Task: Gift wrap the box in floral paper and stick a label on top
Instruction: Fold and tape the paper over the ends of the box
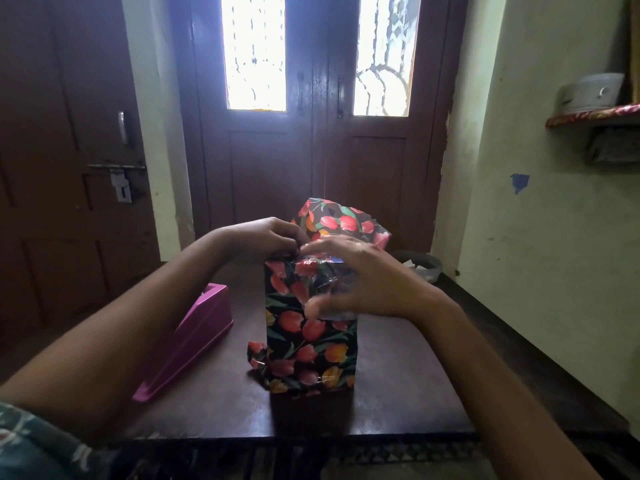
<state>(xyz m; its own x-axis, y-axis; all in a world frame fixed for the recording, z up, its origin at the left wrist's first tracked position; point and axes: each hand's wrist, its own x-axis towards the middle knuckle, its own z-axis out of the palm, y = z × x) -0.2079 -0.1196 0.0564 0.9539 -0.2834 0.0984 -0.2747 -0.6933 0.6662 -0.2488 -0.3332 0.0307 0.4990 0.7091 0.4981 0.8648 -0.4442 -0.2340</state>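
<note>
A box (310, 337) stands upright on end in the middle of the dark wooden table (398, 393), covered in black paper printed with red and orange tulips. A loose flap of the same paper (341, 221) sticks up behind its top end. My left hand (266, 237) pinches the paper at the top left edge of the box. My right hand (360, 278) lies over the top right, fingers spread and blurred, pressing the paper down. A small blue patch (336, 260) shows under my right fingers. No label is in view.
A pink plastic tape dispenser (194, 337) lies on the table left of the box. A round bin (420, 266) with paper scraps stands on the floor behind the table at the right. Brown doors fill the background, and a wall shelf (592, 116) holds a tin.
</note>
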